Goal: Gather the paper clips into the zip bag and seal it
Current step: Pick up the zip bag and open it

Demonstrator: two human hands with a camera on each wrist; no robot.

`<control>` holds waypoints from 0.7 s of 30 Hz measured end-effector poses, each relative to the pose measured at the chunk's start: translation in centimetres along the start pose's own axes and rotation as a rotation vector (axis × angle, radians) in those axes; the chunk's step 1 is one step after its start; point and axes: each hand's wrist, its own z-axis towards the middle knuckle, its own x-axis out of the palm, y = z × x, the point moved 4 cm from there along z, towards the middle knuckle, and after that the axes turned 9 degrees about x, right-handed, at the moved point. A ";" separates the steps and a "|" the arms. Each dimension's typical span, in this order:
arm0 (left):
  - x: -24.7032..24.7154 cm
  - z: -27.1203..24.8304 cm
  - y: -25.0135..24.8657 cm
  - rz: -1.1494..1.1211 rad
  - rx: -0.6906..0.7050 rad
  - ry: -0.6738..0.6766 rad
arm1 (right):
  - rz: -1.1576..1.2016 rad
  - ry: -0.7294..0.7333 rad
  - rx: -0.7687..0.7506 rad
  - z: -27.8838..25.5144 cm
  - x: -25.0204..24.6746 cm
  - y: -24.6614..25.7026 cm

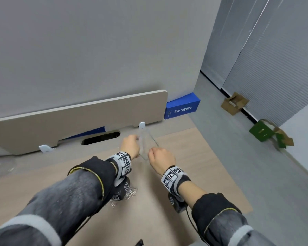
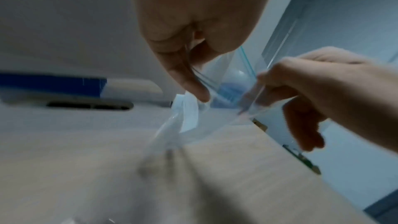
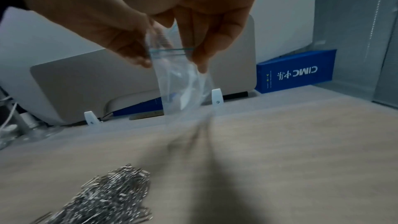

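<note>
Nearest me, the paper clips [image 3: 101,198] lie in one loose silver heap on the counter [image 1: 194,174], toward its near edge and under my left forearm as the head view shows it. None is in the bag that I can see; the gathering step is, in my judgement, not yet begun.

Beyond the heap, both hands hold the zip bag [image 3: 183,81] in the air above the middle of the counter, clear of its surface. My left hand [image 1: 130,145] pinches one side of the bag's mouth between thumb and fingers [image 2: 193,88]; my right hand [image 1: 161,159] pinches the opposite side in the same way. The blue-green zip line [image 3: 172,50] runs between the two grips. The body of the bag hangs limp below; the film is thin, clear and creased.

Step in hand, as I judge it: parting the zip. To do it well I should grip each lip separately just above the zip line, not both layers together, and pull apart evenly from the middle so the track opens without tearing the film. The mouth should then be brought down to the counter beside the heap, so that the clips can be swept or dropped in by small pinches and do not scatter.

Farther off, at the far edge of the counter, stand a beige divider panel [image 1: 96,114] and a blue box [image 1: 182,107], both well apart from the work
</note>
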 end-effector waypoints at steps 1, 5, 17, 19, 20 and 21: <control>-1.1 0.0 0.2 0.086 0.015 -0.023 | -0.025 0.006 0.032 0.6 -0.3 -0.3; -5.1 -0.5 0.3 0.302 0.062 -0.121 | -0.145 0.020 0.024 2.2 -1.1 0.9; -14.9 -3.3 5.7 0.512 -0.062 -0.314 | 0.265 0.463 -0.148 2.6 4.0 12.1; -16.6 -4.3 8.1 0.552 -0.150 -0.325 | 0.280 0.501 -0.175 2.4 5.1 13.5; -17.1 -4.8 9.1 0.564 -0.193 -0.324 | 0.267 0.507 -0.199 2.4 5.5 14.0; -17.6 -5.4 10.2 0.578 -0.238 -0.315 | 0.251 0.514 -0.228 2.3 6.0 14.7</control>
